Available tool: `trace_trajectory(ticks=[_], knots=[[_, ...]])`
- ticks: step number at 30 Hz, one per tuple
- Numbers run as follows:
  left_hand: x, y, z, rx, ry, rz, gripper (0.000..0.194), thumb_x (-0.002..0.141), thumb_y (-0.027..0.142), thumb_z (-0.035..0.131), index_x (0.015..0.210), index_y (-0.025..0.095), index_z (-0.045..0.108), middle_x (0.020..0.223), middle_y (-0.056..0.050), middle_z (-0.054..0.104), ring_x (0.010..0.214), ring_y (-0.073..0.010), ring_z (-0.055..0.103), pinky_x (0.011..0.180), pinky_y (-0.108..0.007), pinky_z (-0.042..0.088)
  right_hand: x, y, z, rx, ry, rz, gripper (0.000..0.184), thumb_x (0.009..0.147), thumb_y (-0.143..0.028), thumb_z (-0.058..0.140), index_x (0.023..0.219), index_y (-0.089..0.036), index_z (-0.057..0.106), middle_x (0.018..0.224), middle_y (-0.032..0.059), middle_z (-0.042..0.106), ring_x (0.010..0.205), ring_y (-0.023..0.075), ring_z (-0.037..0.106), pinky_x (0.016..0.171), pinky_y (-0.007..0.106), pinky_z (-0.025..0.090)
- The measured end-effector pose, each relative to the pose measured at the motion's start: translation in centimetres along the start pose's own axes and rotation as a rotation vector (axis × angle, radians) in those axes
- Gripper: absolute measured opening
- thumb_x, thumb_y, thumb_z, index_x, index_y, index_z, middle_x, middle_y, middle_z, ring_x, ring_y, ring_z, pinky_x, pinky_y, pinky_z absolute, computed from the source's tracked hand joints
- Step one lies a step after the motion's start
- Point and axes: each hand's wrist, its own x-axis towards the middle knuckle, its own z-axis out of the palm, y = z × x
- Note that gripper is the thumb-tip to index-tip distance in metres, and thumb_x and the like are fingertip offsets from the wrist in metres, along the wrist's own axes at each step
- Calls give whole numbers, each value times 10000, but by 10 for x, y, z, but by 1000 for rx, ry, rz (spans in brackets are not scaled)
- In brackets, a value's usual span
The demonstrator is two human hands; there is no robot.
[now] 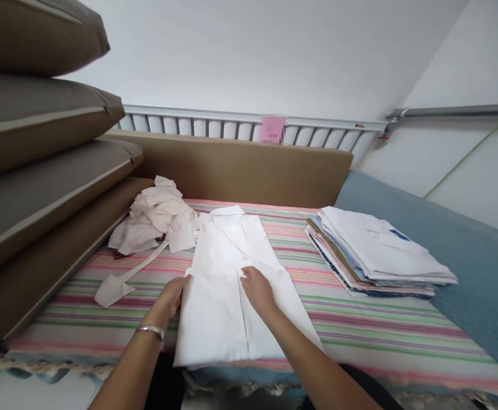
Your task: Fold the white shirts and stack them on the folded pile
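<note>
A white button-front shirt (215,313) lies folded lengthwise before me, its collar pointing away and its lower part doubled back over the body. My left hand (171,297) is at the shirt's left edge, fingertips reaching to the side of the fold; some of its fingers are hidden from view. Over the front opening, close to the upper edge of the folded-back part, my right hand (258,289) touches the fabric with curved, slightly separated fingers. A silver bracelet (150,330) circles my left wrist.
Crumpled pale cloth (157,216) with a trailing strap lies on the left of the striped sheet (360,319). A stack of folded clothes (377,245) sits on the right. Thick brown cushions (52,165) tower at the left; a brown panel (240,171) and radiator (223,125) stand behind.
</note>
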Motion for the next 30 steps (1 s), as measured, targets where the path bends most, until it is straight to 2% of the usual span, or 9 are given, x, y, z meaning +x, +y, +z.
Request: trace_trajectory(ticks=[3,7,11,15,17,19,22,24,30], knots=[[2,0,0,-100,-77,-69,226,691,338,643,777,134,603,654,-71,680,630,-204,643,633,-325,522,17,-9,-3,-180,-43,-216,399,767,-229,546,1163,-184,560,1242,93,550,1174,232,464,1001,358,338],[8,3,3,-174,-123,-85,213,718,281,622,865,128,609,697,-78,695,652,-200,654,650,-322,527,40,-18,3,-312,-159,-259,541,750,-338,619,1250,-163,507,1353,131,453,1273,273,356,1067,447,221],[18,2,8,-149,-83,-99,197,721,237,608,873,111,611,739,-97,701,667,-201,658,648,-313,523,34,-14,12,-245,-33,-258,449,818,-327,541,1239,-170,516,1362,122,448,1306,261,315,1074,469,208],[28,-1,9,-49,22,-47,179,746,268,568,856,132,604,728,-68,697,652,-190,647,632,-294,501,11,17,-9,-66,147,-341,321,847,-284,480,1144,-217,580,1324,76,495,1276,221,368,1065,441,268],[35,-4,7,39,99,-24,202,763,315,521,823,138,598,710,-65,687,658,-200,641,631,-302,488,5,43,-30,35,264,-291,288,836,-277,474,1081,-214,611,1244,77,559,1197,211,458,1026,409,340],[43,-9,4,245,216,35,235,761,353,482,766,146,593,723,-88,682,716,-231,639,675,-326,479,4,72,-54,125,364,-138,272,806,-261,482,1022,-194,633,1112,86,629,1060,208,557,948,381,421],[55,-18,2,615,361,187,303,751,414,425,723,163,591,790,-134,682,823,-287,622,761,-376,459,13,107,-78,241,362,124,259,767,-248,493,961,-173,648,985,77,672,919,194,616,855,335,474],[57,-21,1,695,375,239,348,748,449,394,750,167,597,823,-144,682,844,-301,616,776,-389,455,21,121,-82,286,294,208,264,758,-247,502,962,-163,648,976,72,679,908,181,622,842,304,474],[52,-21,0,541,348,179,378,694,499,466,796,169,619,831,-96,703,836,-268,638,740,-335,490,45,129,-72,310,182,275,387,664,-257,631,1036,-149,629,883,48,690,776,174,639,715,280,491]])
